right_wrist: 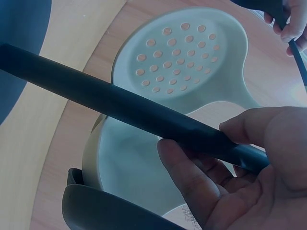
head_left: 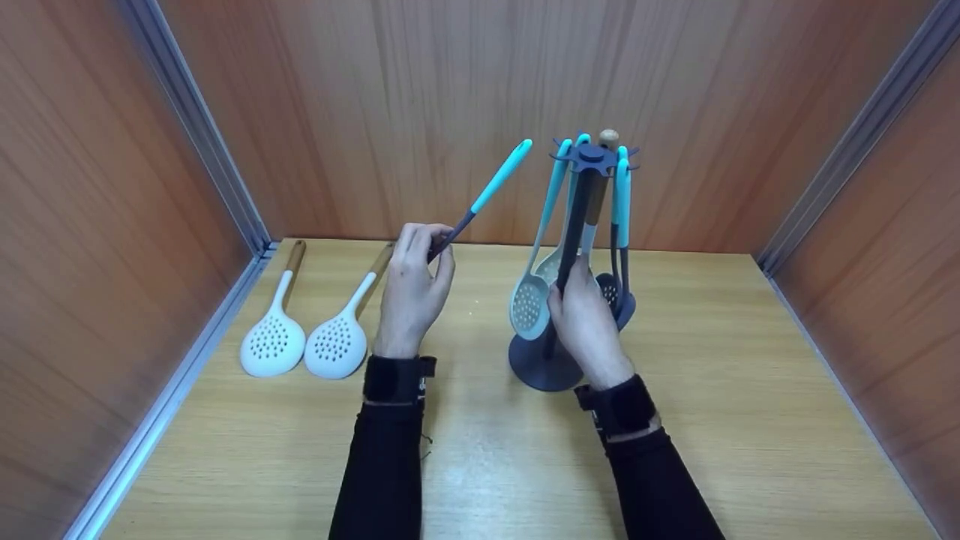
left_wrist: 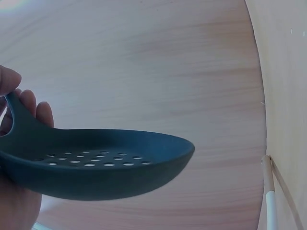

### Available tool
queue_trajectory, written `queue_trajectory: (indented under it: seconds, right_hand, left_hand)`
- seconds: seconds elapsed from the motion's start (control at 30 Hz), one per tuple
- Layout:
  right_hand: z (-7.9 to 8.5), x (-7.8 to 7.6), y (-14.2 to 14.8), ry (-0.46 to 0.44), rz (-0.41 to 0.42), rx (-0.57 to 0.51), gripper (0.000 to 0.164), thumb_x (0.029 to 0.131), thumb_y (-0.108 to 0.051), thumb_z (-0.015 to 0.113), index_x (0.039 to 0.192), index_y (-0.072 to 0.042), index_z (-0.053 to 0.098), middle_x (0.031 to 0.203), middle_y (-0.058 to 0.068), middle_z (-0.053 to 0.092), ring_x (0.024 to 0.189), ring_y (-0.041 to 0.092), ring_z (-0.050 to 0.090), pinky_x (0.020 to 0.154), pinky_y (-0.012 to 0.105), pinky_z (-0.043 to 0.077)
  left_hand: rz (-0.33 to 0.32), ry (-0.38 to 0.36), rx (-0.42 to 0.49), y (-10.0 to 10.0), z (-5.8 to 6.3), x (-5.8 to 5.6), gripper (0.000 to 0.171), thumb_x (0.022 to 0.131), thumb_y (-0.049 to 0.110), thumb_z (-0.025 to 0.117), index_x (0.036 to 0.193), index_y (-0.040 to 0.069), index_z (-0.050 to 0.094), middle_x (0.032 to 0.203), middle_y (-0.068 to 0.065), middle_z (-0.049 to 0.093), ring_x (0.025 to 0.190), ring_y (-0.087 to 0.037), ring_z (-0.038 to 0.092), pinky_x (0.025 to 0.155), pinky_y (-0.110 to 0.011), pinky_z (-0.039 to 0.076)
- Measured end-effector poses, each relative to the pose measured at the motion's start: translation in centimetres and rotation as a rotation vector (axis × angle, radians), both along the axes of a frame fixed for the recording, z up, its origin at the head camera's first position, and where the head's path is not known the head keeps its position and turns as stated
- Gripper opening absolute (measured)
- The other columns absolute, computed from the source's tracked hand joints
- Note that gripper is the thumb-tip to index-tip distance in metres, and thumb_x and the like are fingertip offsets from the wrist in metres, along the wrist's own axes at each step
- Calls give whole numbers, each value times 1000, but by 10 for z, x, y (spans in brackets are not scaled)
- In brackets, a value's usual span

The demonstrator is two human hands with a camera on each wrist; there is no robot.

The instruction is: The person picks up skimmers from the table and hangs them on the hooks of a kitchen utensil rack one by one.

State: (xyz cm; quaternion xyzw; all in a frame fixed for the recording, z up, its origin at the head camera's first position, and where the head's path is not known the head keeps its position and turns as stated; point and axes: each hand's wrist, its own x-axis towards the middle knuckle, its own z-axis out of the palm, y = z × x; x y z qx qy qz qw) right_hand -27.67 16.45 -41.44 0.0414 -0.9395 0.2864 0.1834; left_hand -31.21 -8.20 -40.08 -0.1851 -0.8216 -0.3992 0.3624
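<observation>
My left hand (head_left: 412,289) pinches a slotted spoon by its dark neck, the turquoise handle (head_left: 501,177) pointing up and to the right. In the left wrist view its dark perforated bowl (left_wrist: 105,163) shows in full; from the head it is hidden by the hand. My right hand (head_left: 589,319) grips the dark pole (right_wrist: 120,108) of a utensil stand (head_left: 546,375). Around the pole hang several utensils, among them a pale slotted spoon (head_left: 529,307) on the left, dark ones with turquoise handles (head_left: 623,195) on the right and one with a wooden handle (head_left: 596,199).
Two white skimmers (head_left: 273,346) (head_left: 336,346) with wooden handles lie side by side on the table (head_left: 480,465) at the left. Wood-grain panels (head_left: 480,90) with metal edging close in the back and both sides.
</observation>
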Motion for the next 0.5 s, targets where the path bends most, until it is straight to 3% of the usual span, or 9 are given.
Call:
queue_trajectory:
  seconds: [0.5]
  right_hand:
    - [-2,0,0,48,7,3,54,96,-15,56,140,3,30,109,16,59,90,27,67,67,37,58]
  left_hand:
    - [-12,20,-12,3,8,8,23,96,18,57,119,19,60,109,5,52,101,-6,55,92,-23,49]
